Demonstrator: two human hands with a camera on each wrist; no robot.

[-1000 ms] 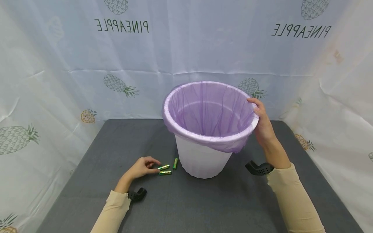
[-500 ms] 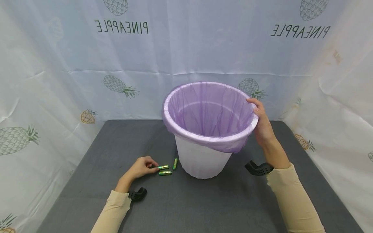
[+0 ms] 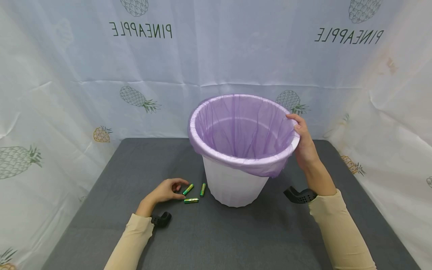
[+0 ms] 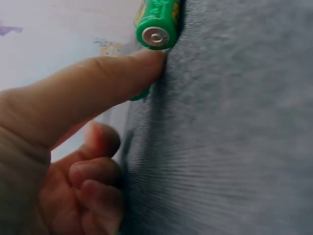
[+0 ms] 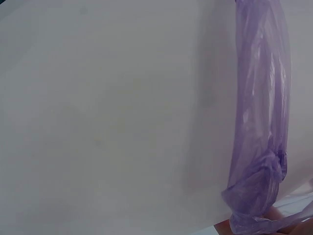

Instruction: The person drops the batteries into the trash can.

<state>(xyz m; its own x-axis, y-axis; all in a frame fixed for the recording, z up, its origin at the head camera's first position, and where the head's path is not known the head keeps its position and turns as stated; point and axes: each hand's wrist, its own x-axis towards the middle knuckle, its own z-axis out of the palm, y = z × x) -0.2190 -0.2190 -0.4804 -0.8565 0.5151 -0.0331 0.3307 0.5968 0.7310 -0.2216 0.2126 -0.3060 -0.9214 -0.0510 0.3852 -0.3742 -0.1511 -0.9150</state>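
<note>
Three green batteries lie on the dark table left of a white bin (image 3: 233, 183): one upright-pointing battery (image 3: 203, 189) by the bin, one slanted battery (image 3: 188, 189), and one crosswise battery (image 3: 191, 200) nearest me. My left hand (image 3: 167, 190) is just left of them, thumb and index finger spread at the slanted battery's near end. In the left wrist view the thumb (image 4: 112, 78) reaches right under a battery's end (image 4: 156, 35), and the other fingers curl loosely. My right hand (image 3: 305, 144) grips the bin's right rim over its purple liner (image 3: 236, 131), its fingertips inside.
The bin liner (image 5: 264, 98) folds down over the rim and bunches near my right hand. A pineapple-printed curtain (image 3: 216, 56) hangs behind the table (image 3: 219, 240) and along both sides. Black wrist cameras sit on both arms.
The middle battery has turned from nearly crosswise to a slant. My left thumb and index finger have spread apart from its end. The right hand still grips the bin rim.
</note>
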